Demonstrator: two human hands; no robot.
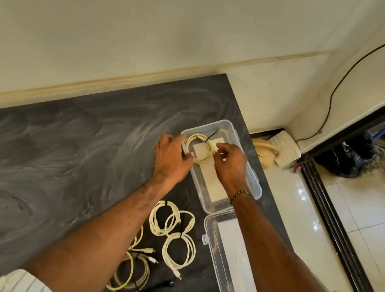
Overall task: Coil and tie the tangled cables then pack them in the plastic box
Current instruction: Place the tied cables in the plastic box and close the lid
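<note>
1. The dark grey worktop (58, 149) carries everything; the clear plastic box (251, 181) near its right edge serves as the landmark here.
2. The box's lid (232, 267) lies open flat on the worktop, joined to the box's near end.
3. The left hand (171, 157) is at the box's left wall, its fingers curled over the rim and touching the left side of the coil inside.
4. The right hand (229, 162) reaches over the middle of the box, its fingers bent together and pinching the right side of that coil.
5. A cream coiled cable (199, 147) with a black tie (209, 136) sits in the far end of the box, held by both hands.
6. Three tied cream coils (172, 229) lie on the worktop, just left of the lid.
7. A yellow-green coil (132, 273) lies nearer the person, further left of the lid.
8. A thin bracelet (240, 194) circles the right wrist above the box's near end.
</note>
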